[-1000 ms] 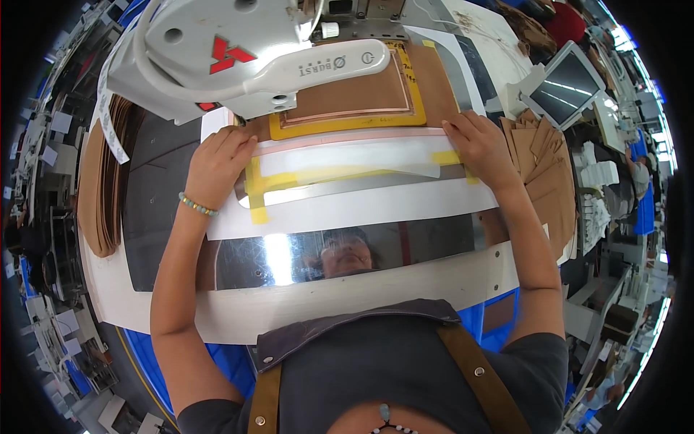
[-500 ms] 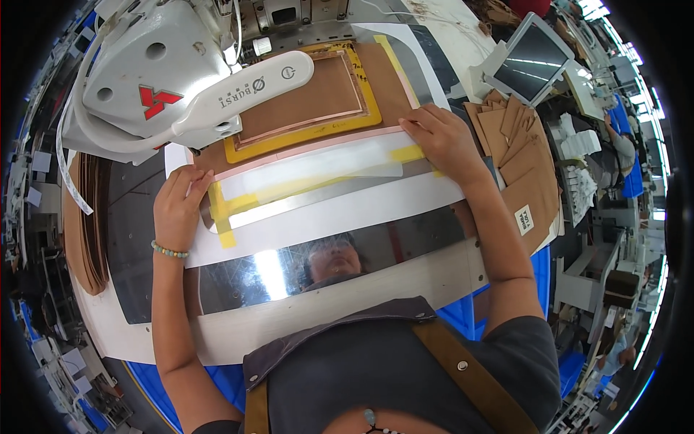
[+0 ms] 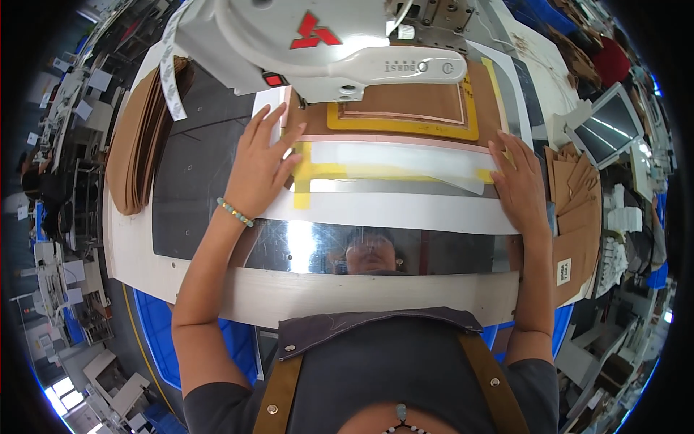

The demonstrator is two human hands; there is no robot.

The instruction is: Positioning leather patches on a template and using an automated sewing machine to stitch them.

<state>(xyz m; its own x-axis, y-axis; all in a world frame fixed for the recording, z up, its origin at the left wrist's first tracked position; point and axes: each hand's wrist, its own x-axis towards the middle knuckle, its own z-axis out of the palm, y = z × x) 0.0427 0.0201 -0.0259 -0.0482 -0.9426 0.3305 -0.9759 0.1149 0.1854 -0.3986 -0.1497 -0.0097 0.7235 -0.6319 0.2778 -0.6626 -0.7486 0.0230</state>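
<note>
Splayed wider, left hand (image 3: 258, 165) and right hand (image 3: 522, 184) flank brown panel (image 3: 309, 121).

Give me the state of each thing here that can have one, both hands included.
Left hand: open, fingers spread.
Right hand: open, fingers slightly bent.
Brown sheet: flat, partly under the machine head.
Yellow frame: flat on the brown sheet.
Yellow tape: laid in strips.
Monitor: tilted, screen dark.
Left brown pieces: stacked.
Right brown pieces: overlapping, fanned out.

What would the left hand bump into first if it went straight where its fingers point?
Most likely the white machine head ahead of it; depth is unclear, so the left hand might pass underneath instead.
</note>
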